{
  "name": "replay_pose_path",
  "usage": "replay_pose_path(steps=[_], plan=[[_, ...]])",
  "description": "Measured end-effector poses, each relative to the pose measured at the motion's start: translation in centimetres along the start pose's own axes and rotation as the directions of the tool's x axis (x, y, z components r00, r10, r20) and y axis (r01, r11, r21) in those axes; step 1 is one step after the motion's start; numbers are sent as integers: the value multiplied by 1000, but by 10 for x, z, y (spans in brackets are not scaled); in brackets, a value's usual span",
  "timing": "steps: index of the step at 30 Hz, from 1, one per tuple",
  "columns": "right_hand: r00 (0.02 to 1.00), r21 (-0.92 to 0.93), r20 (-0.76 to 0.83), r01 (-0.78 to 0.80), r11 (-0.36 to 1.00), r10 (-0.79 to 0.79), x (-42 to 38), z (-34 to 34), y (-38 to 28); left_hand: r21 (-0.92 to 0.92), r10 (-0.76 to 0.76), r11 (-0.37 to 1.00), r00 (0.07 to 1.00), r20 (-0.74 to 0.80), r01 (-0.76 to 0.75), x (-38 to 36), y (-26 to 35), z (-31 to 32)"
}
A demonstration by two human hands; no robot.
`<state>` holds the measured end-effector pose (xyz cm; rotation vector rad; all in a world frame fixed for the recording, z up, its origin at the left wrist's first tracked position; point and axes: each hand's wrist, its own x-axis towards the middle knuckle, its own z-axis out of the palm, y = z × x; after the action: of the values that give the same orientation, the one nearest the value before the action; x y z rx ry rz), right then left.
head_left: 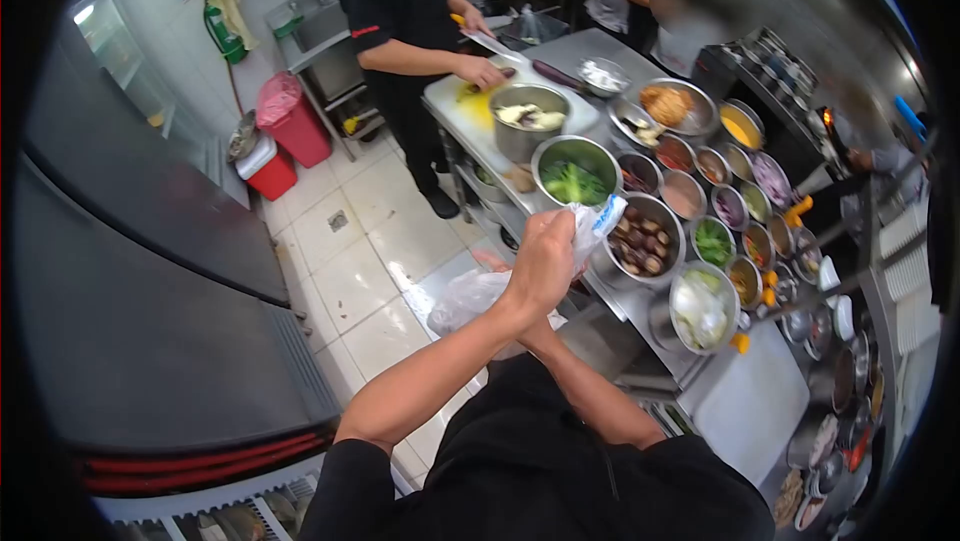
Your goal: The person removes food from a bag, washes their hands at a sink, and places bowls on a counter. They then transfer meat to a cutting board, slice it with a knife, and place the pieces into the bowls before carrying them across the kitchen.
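My left hand (545,256) is closed in a fist around the gathered top of a clear plastic bag (468,299) with blue print near its end. The printed end sticks out above the fist, beside the metal pots. My right forearm crosses under the left one. Most of my right hand (490,261) is hidden behind the left wrist and the bag; a bit of its fingers shows at the bag's upper edge, holding it. Closest to my left hand stand a pot of green vegetables (575,179) and a pot of dark brown round pieces (640,243).
Across the counter a person in black (400,31) cuts an eggplant on a white board (470,131). Many metal containers, including one of pale pieces (703,308), crowd the counter at right. A steel refrigerator (170,341) stands at left, red bins (293,121) beyond it.
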<state>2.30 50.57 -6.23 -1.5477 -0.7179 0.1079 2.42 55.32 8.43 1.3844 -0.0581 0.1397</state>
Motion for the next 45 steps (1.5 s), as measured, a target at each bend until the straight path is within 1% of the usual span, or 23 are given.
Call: replay_pose_path(steps=[3, 5, 8, 11, 15, 16, 20, 23, 25, 27, 30, 31, 32, 33, 35, 36, 37, 38, 39, 41, 42, 43, 45], plan=[[976, 208, 212, -103, 973, 58, 47, 42, 38, -82, -16, 997, 999, -47, 12, 47, -4, -61], [953, 430, -71, -239, 871, 296, 83, 80, 36, -211, -79, 976, 992, -98, 57, 71, 3, -109], [911, 544, 130, -396, 740, 392, 147, 125, 34, -204, -104, 978, 950, -295, 44, 91, 9, -209], [850, 563, 283, -522, 641, 444, 208, 184, 61, -106, 16, 992, 882, -471, -74, 77, 29, -315], [817, 600, 383, -575, 556, 432, 280, 261, 85, 158, 39, 975, 583, -812, 155, 8, 45, -408], [771, 614, 365, -620, 488, 521, 300, 277, 74, 140, 18, 966, 482, -876, 219, -10, 44, -425], [747, 538, 261, -638, 550, 611, 362, 329, 108, -101, -176, 934, 196, -965, 342, -74, -16, -508], [762, 576, 235, -609, 545, 604, 423, 341, 128, -143, -302, 860, 264, -916, 490, -32, -53, -541], [744, 578, 178, -609, 543, 644, 461, 348, 134, -336, -531, 833, 463, -709, 440, 20, -73, -569], [730, 566, 193, -629, 533, 656, 492, 353, 139, -712, -738, 610, 576, -350, 347, 84, -80, -599], [735, 589, 253, -633, 502, 630, 542, 371, 132, -811, -743, 494, 636, -208, 313, 169, -100, -635], [743, 606, 238, -617, 502, 626, 562, 380, 133, -859, -576, 488, 796, -184, 154, 191, -120, -653], [717, 580, 358, -673, 459, 598, 578, 389, 137, -904, -384, 428, 906, -176, 6, 209, -140, -671], [673, 542, 477, -732, 413, 566, 590, 397, 142, -956, -263, 291, 963, -64, 16, 221, -152, -697], [640, 567, 557, -759, 320, 529, 619, 423, 152, -999, -137, 47, 990, -23, -16, 247, -125, -719], [616, 577, 636, -780, 243, 465, 638, 439, 156, -998, -158, 69, 987, -7, 4, 257, -122, -736], [632, 608, 626, -762, 221, 457, 654, 454, 161, -991, -114, 90, 987, -114, -104, 261, -124, -755], [604, 553, 684, -795, 248, 409, 670, 468, 166, -972, -65, 109, 975, -214, -207, 264, -124, -776], [568, 496, 736, -823, 277, 369, 683, 482, 171, -976, -94, 130, 978, -188, -176, 260, -123, -796], [632, 468, 676, -765, 442, 378, 714, 503, 167, -875, -129, 442, 951, -282, -200, 257, -122, -837], [635, 406, 667, -748, 525, 389, 734, 504, 163, -726, -357, 660, 770, -529, -193, 264, -98, -842], [640, 409, 658, -747, 525, 398, 750, 510, 170, -732, -363, 656, 774, -518, -183, 270, -88, -855], [761, 291, 532, -576, 764, 371, 784, 526, 184, -403, -157, 890, 685, -712, -215, 286, -76, -881]])
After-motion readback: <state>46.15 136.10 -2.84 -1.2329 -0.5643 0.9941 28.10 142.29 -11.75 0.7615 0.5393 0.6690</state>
